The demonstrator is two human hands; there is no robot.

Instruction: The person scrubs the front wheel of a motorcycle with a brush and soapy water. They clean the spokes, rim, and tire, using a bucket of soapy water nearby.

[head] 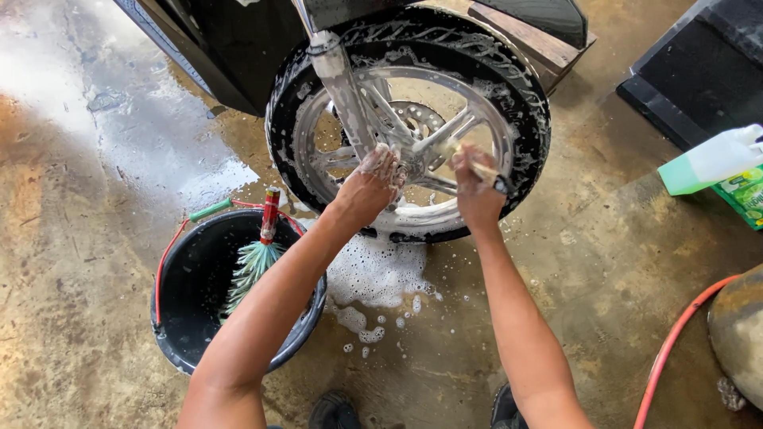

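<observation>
Below the left hand (373, 179) a black bucket (191, 318) is standing with a green brush (253, 266) inside. This hand, covered in foam, is pressing flat on the hub of the soapy wheel (409, 119). The right hand (475, 187) is gripping a small brush (485, 171) against the spokes. The scrubbing step is going on; I judge the next stroke needs firm pressure between spokes.

The wheel (409, 119) is big and round, with a black tire and shiny silver spokes. It stands upright on the wet floor (95, 262), covered in white soap foam. A small brush (481, 170) with a pale handle pokes between the spokes.
</observation>
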